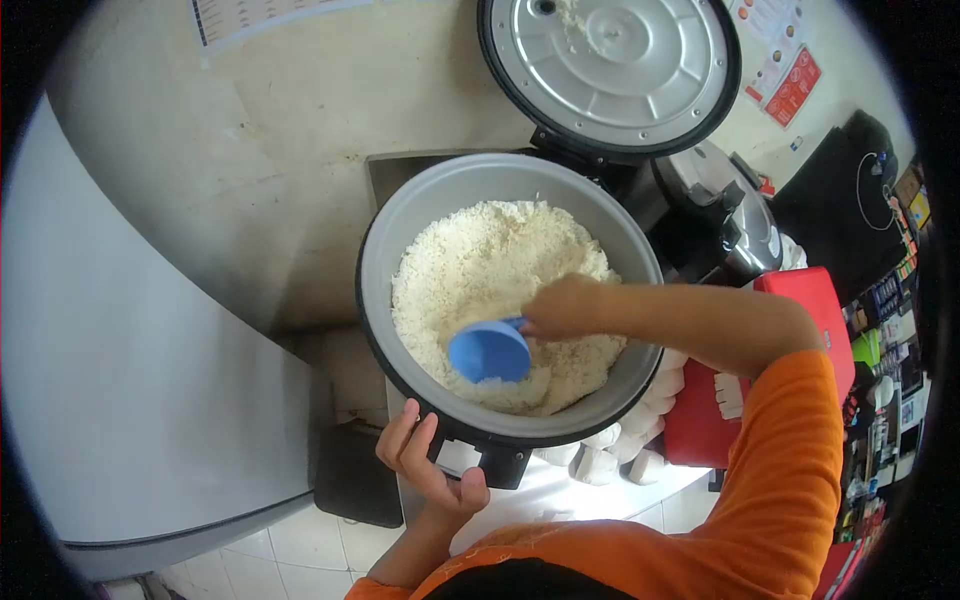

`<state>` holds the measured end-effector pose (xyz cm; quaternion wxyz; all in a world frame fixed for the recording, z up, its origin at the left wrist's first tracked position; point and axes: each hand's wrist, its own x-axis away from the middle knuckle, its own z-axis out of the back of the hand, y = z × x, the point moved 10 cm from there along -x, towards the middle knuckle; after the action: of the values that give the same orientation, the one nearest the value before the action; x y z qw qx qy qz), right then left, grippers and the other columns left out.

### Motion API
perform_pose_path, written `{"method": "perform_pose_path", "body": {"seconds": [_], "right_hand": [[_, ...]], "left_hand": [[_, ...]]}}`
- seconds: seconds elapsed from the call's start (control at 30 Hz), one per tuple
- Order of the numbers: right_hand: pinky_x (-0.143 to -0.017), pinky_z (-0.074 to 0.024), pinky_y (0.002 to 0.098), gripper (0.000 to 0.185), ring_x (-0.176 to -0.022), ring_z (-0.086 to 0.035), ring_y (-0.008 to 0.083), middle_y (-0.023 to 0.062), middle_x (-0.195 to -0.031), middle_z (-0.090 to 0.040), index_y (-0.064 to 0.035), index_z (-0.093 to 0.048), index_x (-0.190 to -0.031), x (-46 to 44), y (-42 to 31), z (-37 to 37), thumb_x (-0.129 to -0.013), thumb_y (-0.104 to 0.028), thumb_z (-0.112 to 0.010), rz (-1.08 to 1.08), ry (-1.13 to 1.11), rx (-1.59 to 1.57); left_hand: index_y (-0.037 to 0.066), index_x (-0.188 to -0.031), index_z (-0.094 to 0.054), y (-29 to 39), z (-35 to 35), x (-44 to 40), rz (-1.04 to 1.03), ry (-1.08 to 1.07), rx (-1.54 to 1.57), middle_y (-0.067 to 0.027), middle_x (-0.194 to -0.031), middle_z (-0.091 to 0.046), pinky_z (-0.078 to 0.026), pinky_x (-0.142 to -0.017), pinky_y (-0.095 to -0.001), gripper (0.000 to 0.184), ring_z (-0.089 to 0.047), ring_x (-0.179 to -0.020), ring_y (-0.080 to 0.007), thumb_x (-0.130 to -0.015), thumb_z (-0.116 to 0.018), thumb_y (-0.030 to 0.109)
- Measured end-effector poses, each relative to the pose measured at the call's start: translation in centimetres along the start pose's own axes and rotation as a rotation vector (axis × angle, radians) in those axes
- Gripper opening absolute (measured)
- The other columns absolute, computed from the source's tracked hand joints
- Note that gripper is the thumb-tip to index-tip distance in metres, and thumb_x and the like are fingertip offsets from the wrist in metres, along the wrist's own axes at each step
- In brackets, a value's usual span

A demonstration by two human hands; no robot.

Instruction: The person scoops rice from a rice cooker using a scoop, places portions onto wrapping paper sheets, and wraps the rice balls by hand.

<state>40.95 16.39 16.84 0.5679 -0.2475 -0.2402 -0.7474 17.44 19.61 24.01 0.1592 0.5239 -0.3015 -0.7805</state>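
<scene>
Cooked white rice fills much of a large round cooker with a grey inner pot. My right hand is closed around the handle of a blue scoop, whose bowl rests in the rice at the lower left of the pot. Some rice shows at the scoop's lower edge. At the cooker's near rim my left hand touches the black outer edge beside the front latch, its fingers apart and curled up to the rim. The silver lid stands open behind the pot.
A second cooker stands to the right, behind my right arm. Nearer are a red box and several white rolled items on a white surface. A large grey-white curved appliance fills the left side. Posters hang on the wall.
</scene>
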Motion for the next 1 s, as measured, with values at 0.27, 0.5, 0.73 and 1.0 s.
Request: {"method": "perform_pose_path", "body": {"seconds": [0.27,0.5,0.73,1.0], "right_hand": [[-0.069,-0.05,0.0401,0.039,-0.079,-0.065,0.0258,0.0105,-0.08,-0.065,-0.0081,-0.058,-0.097,-1.8,2.3,7.4,-0.089,-0.044,-0.045,-0.069,0.391,0.205],[-0.067,-0.0514,0.0403,0.023,-0.078,-0.066,0.0267,0.0105,-0.085,-0.067,-0.0041,-0.059,-0.094,-2.5,2.9,4.2,-0.084,-0.025,-0.054,-0.059,0.337,0.246],[-0.063,-0.0513,0.0406,0.037,-0.064,-0.065,0.0304,0.0152,-0.068,-0.063,-0.0024,-0.055,-0.089,2.8,-0.9,-0.3,-0.089,-0.038,-0.048,0.092,0.212,0.016],[-0.065,-0.0515,0.0396,0.029,-0.072,-0.065,0.0324,0.0167,-0.075,-0.063,-0.0003,-0.057,-0.092,11.9,-2.5,2.6,-0.087,-0.028,-0.052,0.072,0.227,-0.054]], "left_hand": [[-0.003,-0.115,-0.041,-0.5,-0.1,0.6,-0.013,-0.041,-0.041,-0.0199,-0.122,-0.04,-0.033,-0.094,-0.0436,0.057,-0.039,-0.113,-0.029,-0.084,-0.034,0.045],[0.0,-0.111,-0.044,-0.6,-0.1,0.7,-0.012,0.064,0.015,-0.0182,-0.116,-0.044,-0.034,-0.09,-0.0399,0.056,-0.041,-0.106,-0.0279,-0.085,-0.035,0.049],[0.0,-0.111,-0.042,-0.7,0.0,0.8,0.037,0.114,0.028,-0.0181,-0.119,-0.042,-0.039,-0.09,-0.0403,0.055,-0.043,-0.11,-0.028,-0.085,-0.031,0.047],[-0.001,-0.116,-0.04,-0.7,-0.1,0.6,0.037,0.138,0.054,-0.0186,-0.123,-0.038,-0.04,-0.093,-0.0422,0.057,-0.041,-0.115,-0.028,-0.085,-0.029,0.046]]}}
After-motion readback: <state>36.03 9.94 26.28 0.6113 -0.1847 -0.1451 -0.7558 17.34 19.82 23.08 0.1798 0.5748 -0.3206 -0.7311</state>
